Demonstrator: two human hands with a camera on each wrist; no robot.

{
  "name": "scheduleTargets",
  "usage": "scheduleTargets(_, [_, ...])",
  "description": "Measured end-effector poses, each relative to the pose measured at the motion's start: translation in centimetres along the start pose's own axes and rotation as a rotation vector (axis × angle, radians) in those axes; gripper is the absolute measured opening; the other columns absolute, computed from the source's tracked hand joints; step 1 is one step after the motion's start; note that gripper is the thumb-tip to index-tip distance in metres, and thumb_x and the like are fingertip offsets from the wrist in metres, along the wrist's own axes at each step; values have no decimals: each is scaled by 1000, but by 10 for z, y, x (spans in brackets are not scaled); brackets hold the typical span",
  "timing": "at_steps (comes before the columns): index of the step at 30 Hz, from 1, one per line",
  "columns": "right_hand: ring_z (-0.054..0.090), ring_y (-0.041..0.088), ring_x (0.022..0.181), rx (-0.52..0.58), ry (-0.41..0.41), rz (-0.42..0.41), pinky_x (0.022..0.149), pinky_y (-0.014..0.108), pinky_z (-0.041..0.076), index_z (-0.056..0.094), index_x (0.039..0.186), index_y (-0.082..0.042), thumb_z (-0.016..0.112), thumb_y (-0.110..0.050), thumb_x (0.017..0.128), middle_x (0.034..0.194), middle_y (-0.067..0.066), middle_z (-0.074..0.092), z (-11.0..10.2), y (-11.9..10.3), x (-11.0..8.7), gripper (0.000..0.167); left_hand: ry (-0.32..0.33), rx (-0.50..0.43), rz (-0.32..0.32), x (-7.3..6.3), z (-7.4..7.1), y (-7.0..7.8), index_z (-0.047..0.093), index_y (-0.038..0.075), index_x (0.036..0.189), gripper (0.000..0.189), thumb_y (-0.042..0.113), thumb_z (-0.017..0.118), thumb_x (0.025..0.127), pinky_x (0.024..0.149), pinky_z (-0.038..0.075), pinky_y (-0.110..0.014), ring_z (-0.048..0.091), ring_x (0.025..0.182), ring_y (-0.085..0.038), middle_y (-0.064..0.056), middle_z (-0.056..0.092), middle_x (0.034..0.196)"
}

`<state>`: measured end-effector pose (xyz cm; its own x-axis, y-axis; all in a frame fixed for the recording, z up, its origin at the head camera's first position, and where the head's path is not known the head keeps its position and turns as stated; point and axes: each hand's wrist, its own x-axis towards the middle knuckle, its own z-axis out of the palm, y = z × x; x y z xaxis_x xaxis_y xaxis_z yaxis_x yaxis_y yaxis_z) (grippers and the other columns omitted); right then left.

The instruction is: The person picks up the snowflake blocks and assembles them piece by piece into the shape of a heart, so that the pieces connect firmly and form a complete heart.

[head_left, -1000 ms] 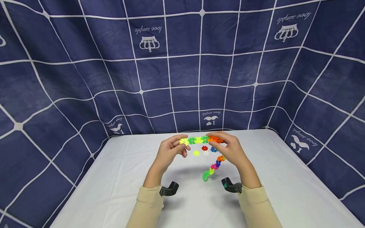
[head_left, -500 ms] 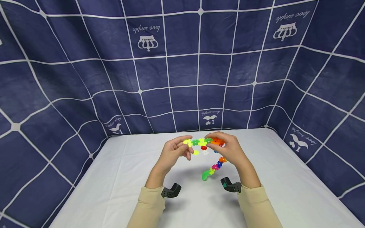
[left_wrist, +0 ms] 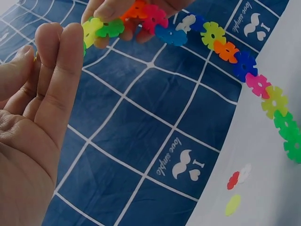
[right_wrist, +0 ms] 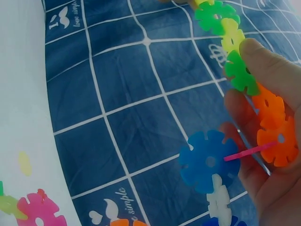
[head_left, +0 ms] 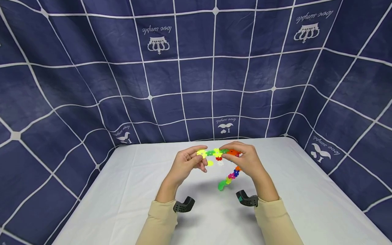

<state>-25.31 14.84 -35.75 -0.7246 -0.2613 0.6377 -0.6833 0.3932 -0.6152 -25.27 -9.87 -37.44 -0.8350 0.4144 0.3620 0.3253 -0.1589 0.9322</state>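
Note:
A long chain of interlocking plastic snowflake discs (head_left: 210,153) in several bright colours is held up above the table. My left hand (head_left: 183,165) pinches the yellow disc (head_left: 201,153) at its left end between thumb and index finger. Further along, my right hand (head_left: 248,160) grips the chain by a yellow and a green disc (right_wrist: 241,73), thumb on top. Orange discs (right_wrist: 268,106) lie against the right palm. From there the chain bends and hangs through a blue disc (right_wrist: 209,160) and a white one (right_wrist: 218,202), ending in green discs (left_wrist: 292,146) low over the table.
Loose on the white-covered table (head_left: 128,190) beyond the chain lie a yellow disc (left_wrist: 233,205), a red disc (left_wrist: 233,180) and a white disc (left_wrist: 244,173). A dark blue checked curtain (head_left: 196,78) encloses the back and sides.
My left hand has shifted slightly right, nearer the right hand, which now sits a little further left along the chain. The hanging end has swayed slightly and risen a little.

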Motion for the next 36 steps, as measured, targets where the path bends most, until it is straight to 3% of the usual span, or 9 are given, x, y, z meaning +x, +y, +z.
scheduleTargets(9, [66,9,95,13,19,-76,77,17,57,79,101,-12,83,-4,78,98,2,76,3,1,2,25,-12,-7,19,-1,-2,3,54,-4,136,37,-1,52,99,71,63,-41,66,63,-11,-2,68,78])
scheduleTargets(21, [63,8,95,-8,2,-68,76,18,56,79,104,-15,86,-9,75,98,0,75,4,3,2,30,-15,-39,7,0,-2,3,53,-6,135,36,-1,53,99,72,63,-41,65,64,-10,-2,68,78])
scheduleTargets(31, [66,15,92,8,-5,-50,74,20,57,79,101,-15,87,-9,75,96,-1,75,3,2,1,28,-19,-41,3,0,-2,3,52,-6,136,37,1,54,100,71,63,-40,64,63,-9,-1,68,78])
scheduleTargets(36, [66,10,88,21,14,-102,73,17,57,79,98,-12,88,-7,73,93,2,75,5,3,1,27,-12,-33,-17,-1,-3,4,54,-3,137,37,0,54,100,69,63,-41,60,60,-8,-1,64,74])
